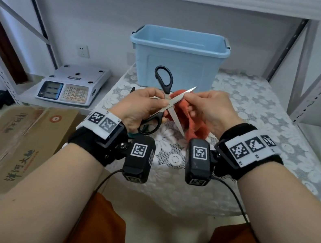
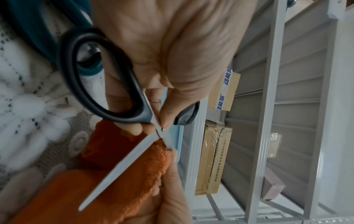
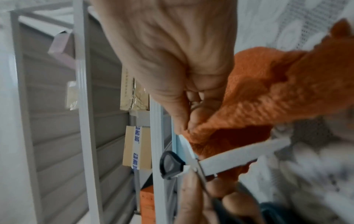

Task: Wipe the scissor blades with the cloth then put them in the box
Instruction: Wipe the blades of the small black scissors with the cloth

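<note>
The wiping was in progress and the box (image 1: 177, 60), at the far side of the bench (image 1: 263, 118), looked empty. The scissors (image 1: 167, 106) were open above the bench. The left hand (image 1: 142, 107) pinched them near the pivot. The right hand (image 1: 210, 111) pinched the orange cloth (image 1: 195, 125) around the far blade with bent fingers (image 3: 180, 115). Putting them in the box remained.

Soft even daylight; wide-angle edge bending; motion-blurred wrist views
</note>
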